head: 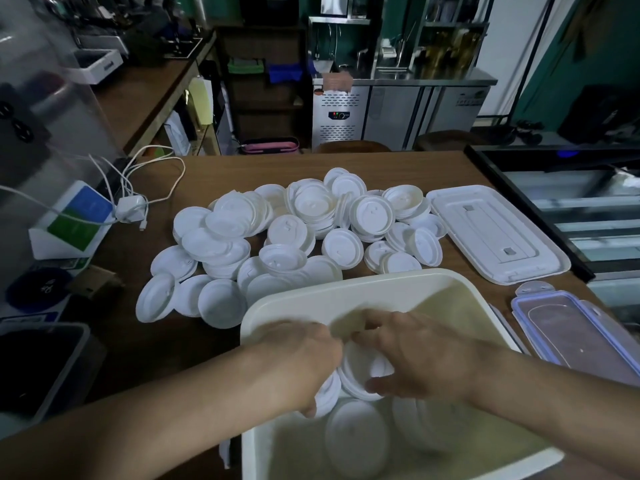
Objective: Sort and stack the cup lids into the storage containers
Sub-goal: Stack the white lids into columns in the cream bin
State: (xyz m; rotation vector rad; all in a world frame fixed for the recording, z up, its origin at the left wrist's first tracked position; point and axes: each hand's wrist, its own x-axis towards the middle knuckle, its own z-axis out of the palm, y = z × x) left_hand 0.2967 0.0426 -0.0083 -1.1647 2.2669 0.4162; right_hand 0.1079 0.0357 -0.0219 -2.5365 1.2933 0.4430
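No writing can be read; marks on the blue-and-green card stand [74, 220] are too blurred.

Single view, head-worn, wide-angle. The camera looked forward and steeply down over the table [242, 168]; straight edges bowed near the frame borders. Both forearms ran up from the bottom corners. Left hand [304, 355] and right hand [415, 358] met below centre, close to the lens. The fingers [375, 322] sat inside the white tub [346, 289], which was cut off by the bottom edge. Beyond the fingers lay a heap of lids [301, 223] at mid-distance. Further beyond were the far table edge and a steel counter [398, 109], small and dim. Left of the fingers was a charger [130, 206]; right of them, a white cover [495, 233].
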